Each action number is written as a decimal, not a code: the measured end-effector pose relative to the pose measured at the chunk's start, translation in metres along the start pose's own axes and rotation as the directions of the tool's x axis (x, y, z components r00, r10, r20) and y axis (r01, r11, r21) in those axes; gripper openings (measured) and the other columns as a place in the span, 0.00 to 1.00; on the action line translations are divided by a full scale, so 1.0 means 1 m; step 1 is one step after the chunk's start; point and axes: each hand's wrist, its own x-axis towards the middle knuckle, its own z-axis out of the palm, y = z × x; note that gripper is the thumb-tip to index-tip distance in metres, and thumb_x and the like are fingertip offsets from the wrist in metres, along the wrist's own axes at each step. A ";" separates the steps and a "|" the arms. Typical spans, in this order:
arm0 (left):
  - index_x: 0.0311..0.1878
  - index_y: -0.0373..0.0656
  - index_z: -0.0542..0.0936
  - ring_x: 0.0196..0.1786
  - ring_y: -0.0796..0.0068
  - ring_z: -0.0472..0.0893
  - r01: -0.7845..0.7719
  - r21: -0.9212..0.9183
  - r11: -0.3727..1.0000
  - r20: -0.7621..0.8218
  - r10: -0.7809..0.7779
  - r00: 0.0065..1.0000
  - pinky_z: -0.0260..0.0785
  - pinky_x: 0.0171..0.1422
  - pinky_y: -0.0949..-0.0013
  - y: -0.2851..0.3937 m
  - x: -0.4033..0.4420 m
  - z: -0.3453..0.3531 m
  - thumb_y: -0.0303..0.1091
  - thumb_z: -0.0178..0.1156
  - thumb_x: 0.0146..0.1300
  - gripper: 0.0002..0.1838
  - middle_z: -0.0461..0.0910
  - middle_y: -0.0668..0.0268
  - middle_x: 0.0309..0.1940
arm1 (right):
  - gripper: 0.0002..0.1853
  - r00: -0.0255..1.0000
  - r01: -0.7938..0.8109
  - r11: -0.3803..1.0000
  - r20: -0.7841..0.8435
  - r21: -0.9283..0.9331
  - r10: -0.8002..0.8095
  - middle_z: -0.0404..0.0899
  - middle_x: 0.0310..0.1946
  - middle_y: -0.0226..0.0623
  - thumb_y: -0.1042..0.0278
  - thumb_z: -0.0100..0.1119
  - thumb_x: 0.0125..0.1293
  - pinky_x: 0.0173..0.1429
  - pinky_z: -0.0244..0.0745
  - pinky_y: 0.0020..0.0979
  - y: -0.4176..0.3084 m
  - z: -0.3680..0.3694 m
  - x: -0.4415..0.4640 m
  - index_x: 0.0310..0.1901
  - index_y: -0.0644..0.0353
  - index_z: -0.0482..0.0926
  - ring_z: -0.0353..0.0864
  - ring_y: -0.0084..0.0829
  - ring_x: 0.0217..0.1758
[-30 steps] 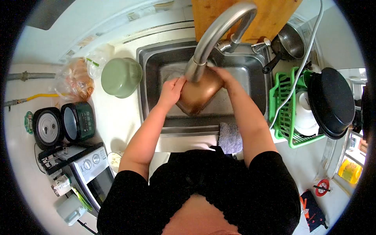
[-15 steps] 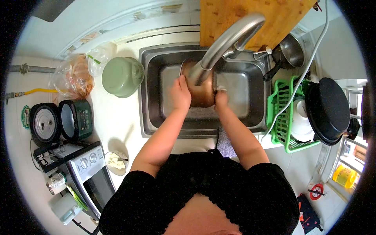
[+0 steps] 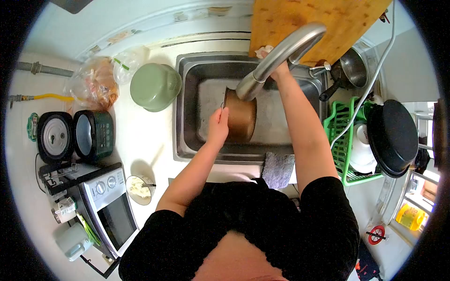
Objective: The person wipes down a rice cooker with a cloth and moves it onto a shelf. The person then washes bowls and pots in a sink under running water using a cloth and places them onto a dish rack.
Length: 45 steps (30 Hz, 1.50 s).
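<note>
A copper-coloured pot [image 3: 242,121] is tipped on its side in the metal sink [image 3: 182,136]. My left hand [image 3: 217,126] is closed on its rim at the left side. The faucet [image 3: 286,47] arches over the pot, its spout hiding part of the upper edge. My right hand [image 3: 279,69] reaches to the back edge of the sink, partly covered by the faucet. A crumpled whitish cloth [image 3: 264,51] shows at its fingertips, beside the lower corner of a wooden board [image 3: 323,28].
Left of the sink stand a green basin [image 3: 154,87], a bowl with a spoon [image 3: 139,189] and an opened rice cooker [image 3: 93,136]. At right are a green dish rack [image 3: 344,140], a black pan [image 3: 393,138] and a saucepan [image 3: 352,68]. A grey towel [image 3: 277,169] hangs over the front edge.
My right hand has left the pot's right side and moved up to the sink's back edge with the whitish cloth. My left hand keeps the pot, which has tilted and sits slightly lower.
</note>
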 end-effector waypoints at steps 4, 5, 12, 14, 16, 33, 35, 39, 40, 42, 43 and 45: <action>0.31 0.37 0.73 0.29 0.82 0.64 0.075 -0.253 0.965 -0.131 -0.110 0.985 0.59 0.35 0.76 -0.026 -0.008 -0.021 0.39 0.47 0.66 0.15 0.70 0.69 0.23 | 0.11 0.992 -0.112 0.993 -0.058 0.034 0.113 0.76 0.25 0.34 0.65 0.58 0.56 0.18 0.62 0.24 -0.023 -0.004 -0.035 0.36 0.62 0.73 0.72 0.26 0.21; 0.31 0.37 0.73 0.29 0.82 0.64 0.071 -0.264 0.962 -0.135 -0.110 0.985 0.59 0.35 0.76 -0.022 -0.009 -0.028 0.39 0.47 0.66 0.15 0.70 0.69 0.23 | 0.11 0.993 -0.108 0.994 -0.053 0.025 0.109 0.76 0.25 0.34 0.65 0.58 0.56 0.18 0.62 0.24 -0.033 0.000 -0.056 0.36 0.62 0.73 0.72 0.26 0.21; 0.37 0.37 0.74 0.35 0.82 0.71 0.045 -0.605 0.795 -0.206 -0.211 0.956 0.63 0.42 0.76 -0.011 -0.022 -0.062 0.40 0.46 0.67 0.15 0.75 0.69 0.32 | 0.15 0.986 -0.139 0.990 -0.100 -0.029 0.135 0.74 0.24 0.30 0.56 0.62 0.55 0.17 0.61 0.24 -0.021 -0.029 -0.123 0.36 0.58 0.73 0.71 0.24 0.19; 0.39 0.36 0.74 0.37 0.79 0.73 0.037 -0.679 0.733 -0.171 -0.207 0.963 0.65 0.45 0.74 -0.014 -0.022 -0.068 0.39 0.46 0.67 0.15 0.76 0.67 0.35 | 0.14 0.972 -0.176 0.968 -0.187 -0.179 0.143 0.70 0.23 0.25 0.50 0.58 0.58 0.20 0.60 0.24 -0.038 -0.017 -0.148 0.33 0.51 0.72 0.70 0.20 0.23; 0.39 0.36 0.74 0.38 0.78 0.73 0.037 -0.725 0.688 -0.142 -0.202 0.969 0.65 0.46 0.73 -0.019 -0.021 -0.071 0.39 0.46 0.67 0.15 0.76 0.66 0.35 | 0.15 0.975 -0.130 0.970 -0.202 -0.205 0.088 0.70 0.23 0.25 0.48 0.57 0.58 0.19 0.59 0.24 -0.041 -0.018 -0.154 0.33 0.51 0.72 0.69 0.20 0.21; 0.40 0.34 0.73 0.37 0.74 0.72 0.050 -0.708 0.705 -0.130 -0.200 0.971 0.65 0.44 0.69 -0.002 -0.034 -0.082 0.40 0.46 0.66 0.16 0.75 0.63 0.36 | 0.11 0.931 0.366 0.839 0.149 -0.404 -0.334 0.79 0.29 0.29 0.65 0.62 0.56 0.38 0.68 0.21 -0.199 0.003 -0.225 0.34 0.65 0.80 0.74 0.19 0.31; 0.41 0.33 0.73 0.38 0.74 0.72 0.084 -0.680 0.729 -0.125 -0.228 0.966 0.65 0.44 0.69 -0.008 -0.034 -0.083 0.39 0.46 0.66 0.16 0.75 0.63 0.36 | 0.11 0.904 0.395 0.774 0.062 -0.494 -0.422 0.78 0.26 0.28 0.64 0.62 0.57 0.34 0.68 0.20 -0.215 0.015 -0.230 0.33 0.65 0.80 0.73 0.16 0.29; 0.48 0.34 0.71 0.46 0.71 0.72 0.110 -0.661 0.743 -0.072 -0.208 0.975 0.64 0.52 0.66 -0.021 -0.030 -0.087 0.39 0.46 0.66 0.16 0.74 0.62 0.44 | 0.14 0.833 0.483 0.643 0.086 -0.594 -0.547 0.77 0.24 0.30 0.60 0.58 0.59 0.32 0.68 0.22 -0.242 0.035 -0.222 0.32 0.65 0.78 0.73 0.17 0.28; 0.48 0.34 0.71 0.46 0.71 0.72 0.106 -0.664 0.740 -0.068 -0.201 0.977 0.64 0.52 0.66 -0.013 -0.033 -0.086 0.39 0.46 0.66 0.16 0.74 0.62 0.44 | 0.15 0.806 0.503 0.548 0.134 -0.668 -0.577 0.77 0.23 0.31 0.59 0.56 0.60 0.31 0.68 0.23 -0.250 0.038 -0.217 0.31 0.65 0.78 0.73 0.18 0.28; 0.46 0.35 0.72 0.45 0.71 0.73 0.168 -0.683 0.711 -0.099 -0.317 0.943 0.64 0.52 0.66 0.006 -0.042 -0.087 0.38 0.47 0.66 0.15 0.74 0.63 0.43 | 0.16 0.774 0.567 0.581 0.136 -0.584 -0.618 0.77 0.22 0.32 0.57 0.56 0.60 0.31 0.68 0.24 -0.270 0.057 -0.213 0.30 0.66 0.77 0.73 0.19 0.28; 0.46 0.35 0.72 0.45 0.71 0.73 0.169 -0.683 0.711 -0.096 -0.316 0.944 0.64 0.52 0.66 -0.003 -0.038 -0.086 0.38 0.47 0.66 0.15 0.74 0.63 0.43 | 0.17 0.748 0.620 0.613 0.135 -0.489 -0.650 0.76 0.21 0.33 0.56 0.56 0.60 0.31 0.68 0.25 -0.280 0.066 -0.211 0.29 0.66 0.76 0.73 0.19 0.28; 0.48 0.35 0.71 0.47 0.69 0.73 0.136 -0.706 0.695 -0.018 -0.209 0.978 0.64 0.54 0.64 -0.030 -0.028 -0.087 0.39 0.47 0.66 0.16 0.74 0.61 0.45 | 0.20 0.749 0.580 0.568 0.110 -0.584 -0.653 0.77 0.23 0.37 0.53 0.56 0.59 0.34 0.70 0.27 -0.300 0.075 -0.197 0.30 0.67 0.77 0.75 0.25 0.30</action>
